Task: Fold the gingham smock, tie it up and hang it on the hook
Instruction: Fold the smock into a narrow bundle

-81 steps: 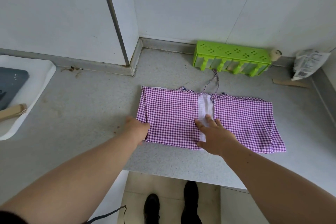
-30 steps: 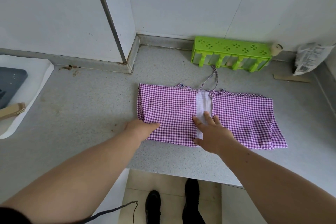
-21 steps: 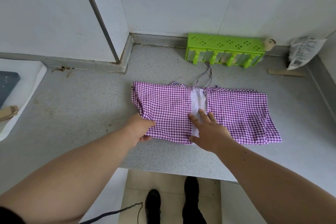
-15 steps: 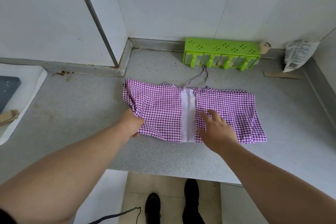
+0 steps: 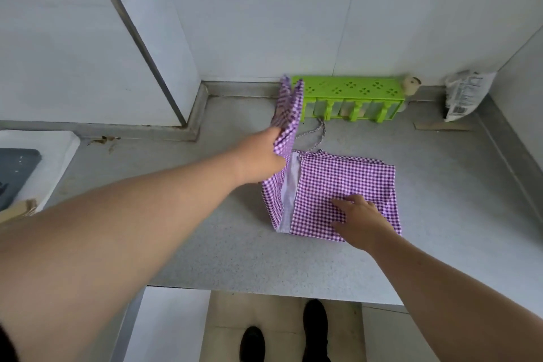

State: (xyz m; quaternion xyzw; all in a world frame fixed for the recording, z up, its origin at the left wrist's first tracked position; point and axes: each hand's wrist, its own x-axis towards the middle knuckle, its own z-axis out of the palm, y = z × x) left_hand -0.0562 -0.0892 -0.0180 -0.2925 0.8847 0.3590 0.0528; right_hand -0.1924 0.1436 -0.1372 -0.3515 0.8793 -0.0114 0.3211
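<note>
A purple gingham smock (image 5: 343,185) lies on a grey countertop (image 5: 205,229), partly folded. The right hand (image 5: 360,219) rests flat on the near right part of the cloth, fingers spread and straight, pinning it down. The left hand (image 5: 261,156) grips the smock's left half and holds it raised upright, so the flap stands on edge just left of a pale lining strip, rising toward the wall beyond the hand. The fingers are hidden behind the cloth, but they seem curled round its edge.

The smock looks to be in the middle of folding: it is already a compact band, and this flap is likely about to be laid across toward the right hand. Tying and hanging are not yet done. A thin tie cord (image 5: 318,135) trails loose on the counter just beyond the left hand. No hook is in view.

Beyond both hands, against the wall, sits a green plastic rack (image 5: 352,91) with open compartments; what they hold is too blurred to tell. Far right of the right hand, a crumpled plastic bag (image 5: 465,94) leans in the corner. Left of the left arm is a white tray (image 5: 58,150) carrying a dark object.
</note>
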